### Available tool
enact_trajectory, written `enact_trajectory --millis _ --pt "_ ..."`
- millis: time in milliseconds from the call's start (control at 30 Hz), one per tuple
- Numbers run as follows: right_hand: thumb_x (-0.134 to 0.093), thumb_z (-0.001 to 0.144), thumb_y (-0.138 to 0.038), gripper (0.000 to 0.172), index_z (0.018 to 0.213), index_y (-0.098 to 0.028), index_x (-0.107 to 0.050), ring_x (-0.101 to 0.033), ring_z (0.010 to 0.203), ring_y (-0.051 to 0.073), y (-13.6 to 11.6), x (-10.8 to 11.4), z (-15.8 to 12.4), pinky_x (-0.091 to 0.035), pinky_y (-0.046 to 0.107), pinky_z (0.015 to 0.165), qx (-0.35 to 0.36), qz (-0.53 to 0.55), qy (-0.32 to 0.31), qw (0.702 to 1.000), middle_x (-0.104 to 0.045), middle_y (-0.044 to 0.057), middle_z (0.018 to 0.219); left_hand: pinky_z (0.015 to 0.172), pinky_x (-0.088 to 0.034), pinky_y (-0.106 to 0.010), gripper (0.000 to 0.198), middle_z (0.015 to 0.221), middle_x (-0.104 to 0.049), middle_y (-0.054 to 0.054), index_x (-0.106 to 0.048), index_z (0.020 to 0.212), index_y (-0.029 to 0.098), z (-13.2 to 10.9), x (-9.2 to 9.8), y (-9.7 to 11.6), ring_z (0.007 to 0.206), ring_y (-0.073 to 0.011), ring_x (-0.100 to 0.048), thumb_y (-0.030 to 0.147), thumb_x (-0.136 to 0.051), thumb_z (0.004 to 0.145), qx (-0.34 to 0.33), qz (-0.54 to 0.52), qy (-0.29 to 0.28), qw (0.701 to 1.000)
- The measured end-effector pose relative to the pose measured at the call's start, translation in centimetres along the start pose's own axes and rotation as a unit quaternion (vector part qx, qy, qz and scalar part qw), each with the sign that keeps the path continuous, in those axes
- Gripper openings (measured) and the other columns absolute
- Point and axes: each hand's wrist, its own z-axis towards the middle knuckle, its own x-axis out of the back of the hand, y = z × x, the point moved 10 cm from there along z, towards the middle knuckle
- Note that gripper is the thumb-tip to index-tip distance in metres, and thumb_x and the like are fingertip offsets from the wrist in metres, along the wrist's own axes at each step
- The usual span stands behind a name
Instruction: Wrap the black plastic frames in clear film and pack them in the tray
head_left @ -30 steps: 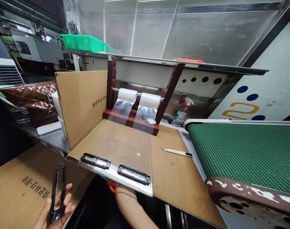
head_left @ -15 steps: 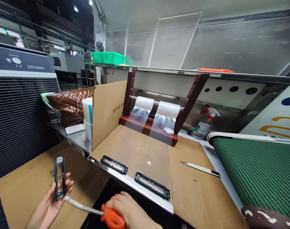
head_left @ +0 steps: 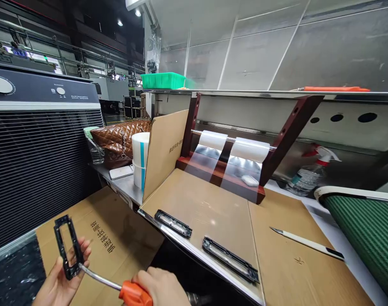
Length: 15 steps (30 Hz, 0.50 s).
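Cardboard (head_left: 285, 272) lines the tabletop (head_left: 126, 188), machine (head_left: 44, 157) at nine; left grip (head_left: 56, 287) pinches the frame (head_left: 74, 243), long axis toward eleven-thirty; right grip (head_left: 162, 285) clasps the orange tool (head_left: 134, 293), aimed at ten.

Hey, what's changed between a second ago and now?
Your right hand came up from below the bench edge with the orange gun and went left; its nozzle is now at the lower end of the black frame. The view swung left. Your left hand still holds that frame; the two other frames and the knife stayed put.
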Motion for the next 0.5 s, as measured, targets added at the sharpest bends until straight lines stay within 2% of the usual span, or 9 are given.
enact_trajectory --millis 100,200,267,333,400,433,500 --pt "-0.068 0.068 -0.059 0.037 0.089 -0.029 -0.063 -0.067 0.067 0.019 0.0 0.5 -0.1 -0.050 0.024 0.060 -0.004 0.008 0.010 1.000 -0.067 -0.001 0.075 0.073 -0.060 -0.028 0.035 0.108 -0.075 0.000 -0.064 0.118 0.032 0.1 0.7 0.2 0.089 -0.0206 -0.072 0.025 -0.051 0.086 -0.008 0.029 0.009 0.999" --pt "-0.066 0.070 -0.061 0.037 0.088 -0.028 -0.063 -0.066 0.065 0.018 0.1 0.6 0.0 -0.049 0.023 0.059 0.003 0.006 0.028 1.000 -0.067 -0.001 0.075 0.076 -0.058 -0.024 0.030 0.112 -0.073 0.000 -0.069 0.108 0.028 0.3 0.2 1.5 0.100 -0.0217 -0.069 0.032 -0.065 0.078 -0.079 0.159 -0.010 0.984" --pt "-0.064 0.068 -0.066 0.043 0.087 -0.028 -0.063 -0.066 0.062 0.019 0.1 -0.2 0.2 -0.049 0.023 0.057 0.010 -0.002 0.033 0.999 -0.065 -0.001 0.072 0.082 -0.055 -0.023 0.035 0.117 -0.071 -0.002 -0.070 0.106 0.026 0.3 0.1 3.3 0.116 -0.0258 -0.060 0.035 -0.074 0.072 -0.167 0.305 0.005 0.938" --pt "-0.061 0.066 -0.072 0.049 0.086 -0.027 -0.063 -0.065 0.061 0.020 0.1 -1.4 0.6 -0.049 0.025 0.055 0.007 -0.016 0.034 0.999 -0.065 0.000 0.070 0.086 -0.053 -0.028 0.042 0.120 -0.069 -0.004 -0.069 0.107 0.028 0.2 0.6 5.4 0.125 -0.0317 -0.051 0.035 -0.078 0.066 -0.246 0.443 0.058 0.860" --pt "-0.059 0.063 -0.075 0.053 0.086 -0.027 -0.063 -0.066 0.061 0.022 0.2 -2.3 0.9 -0.050 0.027 0.056 -0.006 -0.027 0.039 0.999 -0.065 0.001 0.070 0.083 -0.053 -0.034 0.042 0.119 -0.069 -0.005 -0.070 0.105 0.031 0.0 1.1 6.9 0.124 -0.0365 -0.051 0.033 -0.079 0.064 -0.303 0.531 0.091 0.786" --pt "-0.059 0.063 -0.076 0.054 0.086 -0.028 -0.063 -0.066 0.062 0.023 0.1 -2.7 1.0 -0.050 0.028 0.056 -0.012 -0.030 0.038 0.999 -0.065 0.001 0.071 0.079 -0.053 -0.035 0.039 0.117 -0.069 -0.005 -0.071 0.102 0.033 -0.1 1.1 7.3 0.121 -0.0375 -0.053 0.031 -0.078 0.064 -0.322 0.554 0.087 0.763" --pt "-0.060 0.064 -0.074 0.052 0.087 -0.028 -0.064 -0.067 0.062 0.024 -0.1 -3.2 1.0 -0.051 0.030 0.057 -0.022 -0.030 0.023 0.999 -0.066 0.002 0.072 0.071 -0.053 -0.033 0.031 0.111 -0.071 -0.006 -0.072 0.095 0.034 -0.1 1.1 7.3 0.114 -0.0369 -0.057 0.028 -0.075 0.065 -0.338 0.575 0.056 0.743"
